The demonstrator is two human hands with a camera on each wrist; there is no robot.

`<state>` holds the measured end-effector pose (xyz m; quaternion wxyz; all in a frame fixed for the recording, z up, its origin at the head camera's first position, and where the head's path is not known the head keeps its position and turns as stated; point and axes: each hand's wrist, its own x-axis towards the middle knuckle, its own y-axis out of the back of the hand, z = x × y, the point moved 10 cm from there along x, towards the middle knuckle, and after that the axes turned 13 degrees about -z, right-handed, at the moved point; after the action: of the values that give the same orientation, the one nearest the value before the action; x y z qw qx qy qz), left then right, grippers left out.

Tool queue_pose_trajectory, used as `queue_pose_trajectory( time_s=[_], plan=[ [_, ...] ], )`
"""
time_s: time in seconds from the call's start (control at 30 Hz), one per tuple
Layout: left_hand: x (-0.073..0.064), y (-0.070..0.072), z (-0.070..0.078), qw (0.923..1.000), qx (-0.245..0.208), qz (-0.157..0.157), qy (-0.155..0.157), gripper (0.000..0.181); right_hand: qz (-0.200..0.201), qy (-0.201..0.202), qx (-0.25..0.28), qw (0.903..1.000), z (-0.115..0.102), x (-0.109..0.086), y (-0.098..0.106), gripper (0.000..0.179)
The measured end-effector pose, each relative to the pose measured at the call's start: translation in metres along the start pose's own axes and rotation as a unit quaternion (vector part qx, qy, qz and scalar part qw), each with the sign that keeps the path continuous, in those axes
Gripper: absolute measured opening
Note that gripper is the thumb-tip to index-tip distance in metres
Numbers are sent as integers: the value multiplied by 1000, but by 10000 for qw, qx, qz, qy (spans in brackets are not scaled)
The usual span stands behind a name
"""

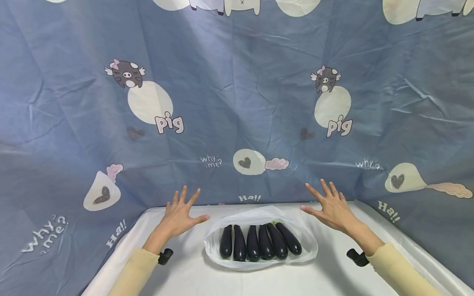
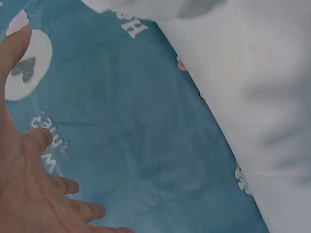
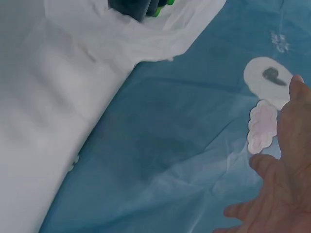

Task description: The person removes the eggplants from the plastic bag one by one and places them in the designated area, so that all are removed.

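Observation:
Several dark purple eggplants (image 1: 253, 244) lie side by side in a white plastic bag (image 1: 222, 263) whose mouth is spread wide. Left of the bag, my left hand (image 1: 180, 218) is held up with fingers spread, holding nothing. On the other side, my right hand (image 1: 331, 209) is raised the same way, also without anything in it. Neither hand touches the bag. The left wrist view has the spread left hand (image 2: 29, 179) along its left edge. In the right wrist view, the bag's edge (image 3: 160, 43) and a bit of eggplant (image 3: 131, 7) show at the top.
The bag rests on a white-covered table (image 1: 207, 283). A blue cloth (image 1: 237, 102) printed with pigs, hearts and words hangs behind the table and down its sides. Black straps (image 1: 357, 257) sit at both wrists, below pale yellow sleeves (image 1: 403, 267).

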<state>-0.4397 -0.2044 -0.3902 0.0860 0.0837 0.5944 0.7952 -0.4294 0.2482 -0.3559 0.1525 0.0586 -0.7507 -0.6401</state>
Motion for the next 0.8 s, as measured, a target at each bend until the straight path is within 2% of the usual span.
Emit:
queue_pose_trajectory(
  time_s=[0.33, 0.8],
  plan=[
    [-12, -8, 25, 9995, -7, 13, -330, 97, 270, 379, 197, 9987, -25, -16, -2, 79],
    [-26, -28, 41, 9980, -147, -276, -545, 89, 289, 490, 387, 9976, -41, -34, -18, 74]
  ],
)
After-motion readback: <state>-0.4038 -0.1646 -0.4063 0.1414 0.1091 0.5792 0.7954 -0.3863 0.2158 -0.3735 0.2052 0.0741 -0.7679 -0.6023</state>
